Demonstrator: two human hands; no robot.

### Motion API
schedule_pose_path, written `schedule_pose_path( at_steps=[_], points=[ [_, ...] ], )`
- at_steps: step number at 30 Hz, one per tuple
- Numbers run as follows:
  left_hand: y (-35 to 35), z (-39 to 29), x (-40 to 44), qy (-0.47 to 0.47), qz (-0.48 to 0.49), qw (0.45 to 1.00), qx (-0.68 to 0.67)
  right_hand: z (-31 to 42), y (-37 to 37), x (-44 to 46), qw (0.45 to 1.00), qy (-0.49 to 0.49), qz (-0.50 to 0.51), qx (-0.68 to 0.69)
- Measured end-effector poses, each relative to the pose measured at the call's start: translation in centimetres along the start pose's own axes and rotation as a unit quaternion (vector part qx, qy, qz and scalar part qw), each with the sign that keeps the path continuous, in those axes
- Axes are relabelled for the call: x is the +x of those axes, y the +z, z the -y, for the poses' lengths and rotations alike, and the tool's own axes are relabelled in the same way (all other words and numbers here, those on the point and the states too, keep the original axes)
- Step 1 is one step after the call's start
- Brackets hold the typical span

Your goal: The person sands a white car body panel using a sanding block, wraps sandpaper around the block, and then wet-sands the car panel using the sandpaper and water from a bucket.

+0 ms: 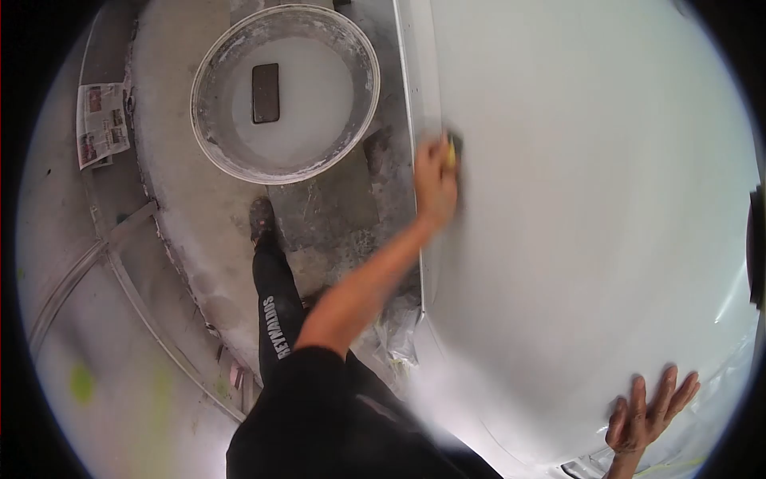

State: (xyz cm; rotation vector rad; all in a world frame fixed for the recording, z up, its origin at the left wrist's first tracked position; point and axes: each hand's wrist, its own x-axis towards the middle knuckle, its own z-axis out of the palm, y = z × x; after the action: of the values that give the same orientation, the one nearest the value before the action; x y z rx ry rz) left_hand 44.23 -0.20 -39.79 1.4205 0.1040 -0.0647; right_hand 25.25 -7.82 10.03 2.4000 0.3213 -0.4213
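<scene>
Left hand [436,182] gripping blurred yellow block [452,153], on white panel [582,207], right hand [648,415] spread open

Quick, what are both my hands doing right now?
Left hand: closed on a small yellow-and-dark pad, blurred, at the pale panel.
Right hand: open, fingers spread, holding nothing visible, palm toward the panel.

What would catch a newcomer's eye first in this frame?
Probably the big pale panel filling the right side, where the left hand, blurred, holds a small yellow-and-dark thing near its left edge. The right hand rests spread at lower right. At upper left, a dark, phone-like rectangle shows inside a round tub.
</scene>
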Motion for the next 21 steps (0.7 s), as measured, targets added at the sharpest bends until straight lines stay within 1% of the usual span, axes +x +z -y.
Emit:
schedule_pose_path(
  at_steps=[1,4,5,6,7,8,9,12,13,14,15,16,17,19,20,21],
  points=[
    [-0.4,-0.6,-4.9,-0.008,-0.013,1.000,-0.016,-0.1,-0.2,0.1,1.000,-0.003,0.000,-0.002],
    [0.6,0.8,-1.5,0.003,-0.026,0.999,-0.043,-0.2,-0.1,0.1,1.000,-0.010,0.003,-0.007],
    [0.9,1.3,1.9,-0.010,-0.015,1.000,-0.016,-0.4,0.0,0.1,1.000,-0.013,0.000,-0.007],
    [1.3,0.3,7.3,-0.023,-0.001,1.000,0.009,-0.6,0.1,0.0,1.000,-0.014,-0.001,-0.008],
    [2.6,1.5,11.8,0.090,-0.060,0.993,0.048,-0.6,0.0,-0.1,1.000,-0.016,0.000,-0.008],
    [3.2,1.8,16.0,0.085,-0.057,0.994,0.040,-0.7,0.1,-0.1,1.000,-0.023,-0.004,-0.006],
    [3.1,2.1,17.7,0.077,-0.053,0.995,0.035,-0.6,0.1,0.0,1.000,-0.022,0.000,-0.009],
    [1.6,2.0,12.0,0.083,-0.037,0.994,0.064,-0.1,-0.3,0.0,1.000,-0.007,0.004,-0.026],
    [0.5,1.2,7.5,0.007,0.002,1.000,0.010,-0.1,-0.4,0.0,1.000,-0.005,0.000,-0.022],
    [-0.1,0.6,2.7,-0.041,0.007,0.999,-0.002,-0.1,-0.2,0.0,1.000,-0.002,-0.005,-0.018],
    [-0.7,0.0,-2.5,-0.042,-0.001,0.999,0.013,0.0,-0.1,0.1,1.000,0.000,-0.009,-0.016],
    [-0.7,-0.4,-5.2,-0.044,-0.011,0.999,0.025,-0.1,0.0,0.1,1.000,-0.002,-0.010,-0.015],
    [0.0,-0.4,-3.5,-0.046,-0.020,0.999,-0.019,-0.2,-0.3,0.0,1.000,-0.001,-0.009,-0.013],
    [1.5,0.2,4.3,-0.050,-0.038,0.993,-0.101,-0.3,0.0,0.0,1.000,0.001,-0.009,-0.007],
    [2.1,0.7,11.3,0.089,-0.044,0.993,0.058,-0.1,0.7,0.7,0.999,0.008,-0.032,-0.003],
    [4.0,1.6,18.9,0.175,-0.076,0.972,0.134,0.3,1.3,1.6,0.999,0.014,-0.053,0.001]
  ],
)
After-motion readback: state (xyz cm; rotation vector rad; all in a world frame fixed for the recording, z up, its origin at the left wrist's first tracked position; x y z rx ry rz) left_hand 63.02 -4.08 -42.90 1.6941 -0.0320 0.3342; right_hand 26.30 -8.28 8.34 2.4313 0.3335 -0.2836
